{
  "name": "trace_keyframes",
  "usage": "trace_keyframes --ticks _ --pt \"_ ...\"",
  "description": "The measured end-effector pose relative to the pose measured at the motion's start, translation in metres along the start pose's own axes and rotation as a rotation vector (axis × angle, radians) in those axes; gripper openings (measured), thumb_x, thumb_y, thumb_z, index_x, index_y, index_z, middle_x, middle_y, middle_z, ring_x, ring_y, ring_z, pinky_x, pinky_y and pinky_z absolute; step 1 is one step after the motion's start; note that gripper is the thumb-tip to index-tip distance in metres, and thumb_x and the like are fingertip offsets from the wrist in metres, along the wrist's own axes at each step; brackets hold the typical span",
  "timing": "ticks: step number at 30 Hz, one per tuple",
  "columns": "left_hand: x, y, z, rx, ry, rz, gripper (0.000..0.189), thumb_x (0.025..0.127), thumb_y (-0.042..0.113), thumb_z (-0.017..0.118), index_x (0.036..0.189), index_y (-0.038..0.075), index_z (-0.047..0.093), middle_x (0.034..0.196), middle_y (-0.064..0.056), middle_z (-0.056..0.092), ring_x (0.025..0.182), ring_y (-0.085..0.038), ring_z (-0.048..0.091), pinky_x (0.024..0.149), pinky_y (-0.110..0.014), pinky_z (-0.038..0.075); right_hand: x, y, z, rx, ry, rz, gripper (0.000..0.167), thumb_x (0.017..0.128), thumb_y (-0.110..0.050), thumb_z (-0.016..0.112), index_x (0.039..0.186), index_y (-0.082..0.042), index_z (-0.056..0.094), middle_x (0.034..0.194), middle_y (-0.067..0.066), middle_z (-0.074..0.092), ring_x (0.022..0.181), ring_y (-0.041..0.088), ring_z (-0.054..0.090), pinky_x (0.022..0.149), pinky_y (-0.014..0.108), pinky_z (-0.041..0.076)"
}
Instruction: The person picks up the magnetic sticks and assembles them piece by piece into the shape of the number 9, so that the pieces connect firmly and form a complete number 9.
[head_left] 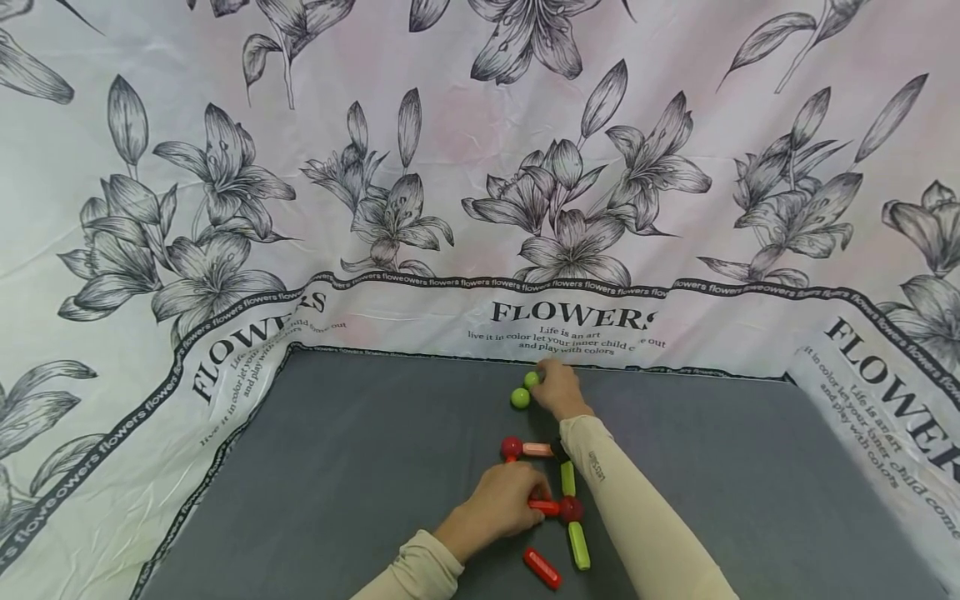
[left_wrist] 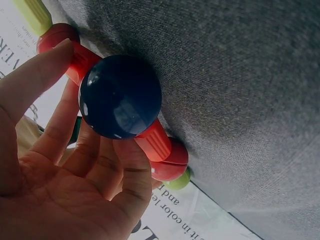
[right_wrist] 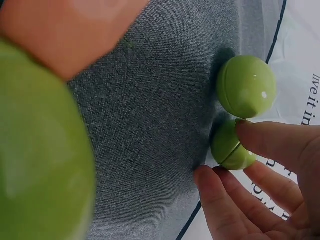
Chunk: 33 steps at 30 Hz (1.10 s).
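On the grey mat, my left hand (head_left: 504, 500) pinches a red rod (head_left: 543, 507) joined to a dark red ball (head_left: 571, 509). The left wrist view shows a dark blue ball (left_wrist: 121, 97) on the rod's other end, between my fingers and hidden in the head view. Another red rod (left_wrist: 154, 141) runs from it to a red ball (left_wrist: 169, 165). Reaching to the mat's far edge, my right hand (head_left: 558, 389) holds a green ball (right_wrist: 231, 147) between thumb and fingers. A second green ball (right_wrist: 248, 86) sits beside it.
A peach rod (head_left: 536, 449) and yellow-green rods (head_left: 567, 479) continue the joined frame under my right forearm. One yellow-green rod (head_left: 579, 546) points toward me. A loose red rod (head_left: 542, 568) lies nearby. Flowered cloth (head_left: 570, 325) borders the grey mat (head_left: 375, 433).
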<state>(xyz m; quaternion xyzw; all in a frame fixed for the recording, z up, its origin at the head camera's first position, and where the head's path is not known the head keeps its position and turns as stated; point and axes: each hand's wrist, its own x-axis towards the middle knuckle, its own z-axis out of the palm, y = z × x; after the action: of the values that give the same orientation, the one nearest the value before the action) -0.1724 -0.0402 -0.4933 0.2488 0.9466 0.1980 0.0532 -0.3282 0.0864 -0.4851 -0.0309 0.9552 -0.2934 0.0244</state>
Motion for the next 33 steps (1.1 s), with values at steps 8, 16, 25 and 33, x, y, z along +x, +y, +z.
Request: trace_keyframes --ticks 8,16,25,33 --pt "0.0 0.004 0.002 -0.005 0.014 0.025 0.017 0.075 0.023 0.086 0.089 0.024 0.077 0.072 0.011 0.061 0.062 0.001 0.045 0.056 -0.02 0.037 -0.002 -0.001 0.0 -0.027 0.0 -0.017 0.043 0.089 -0.007 0.066 0.13 0.003 0.062 0.127 0.025 0.066 0.117 0.042 0.062 0.1 0.053 0.049" --pt "0.0 0.006 -0.001 -0.005 0.01 0.017 0.017 0.075 0.023 0.087 0.089 0.024 0.077 0.071 0.012 0.059 0.063 0.001 0.046 0.057 -0.02 0.038 0.0 0.002 -0.001 0.023 0.006 0.002 0.042 0.086 -0.006 0.069 0.127 0.003 0.063 0.12 0.025 0.068 0.11 0.04 0.065 0.096 0.051 0.052" --pt "0.001 0.005 -0.002 0.017 0.006 0.012 0.018 0.076 0.023 0.086 0.091 0.024 0.077 0.072 0.011 0.059 0.063 0.001 0.045 0.057 -0.021 0.038 -0.001 0.008 -0.006 0.055 0.029 0.035 0.041 0.083 -0.009 0.073 0.121 0.003 0.065 0.112 0.024 0.068 0.102 0.037 0.065 0.089 0.048 0.053" --pt "-0.002 0.005 -0.003 0.002 0.001 0.017 0.019 0.076 0.019 0.084 0.092 0.023 0.077 0.074 0.009 0.06 0.063 0.0 0.046 0.056 -0.021 0.037 -0.011 0.003 -0.03 0.128 0.109 -0.031 0.038 0.084 -0.017 0.073 0.116 0.002 0.068 0.115 0.024 0.07 0.099 0.036 0.067 0.085 0.047 0.054"
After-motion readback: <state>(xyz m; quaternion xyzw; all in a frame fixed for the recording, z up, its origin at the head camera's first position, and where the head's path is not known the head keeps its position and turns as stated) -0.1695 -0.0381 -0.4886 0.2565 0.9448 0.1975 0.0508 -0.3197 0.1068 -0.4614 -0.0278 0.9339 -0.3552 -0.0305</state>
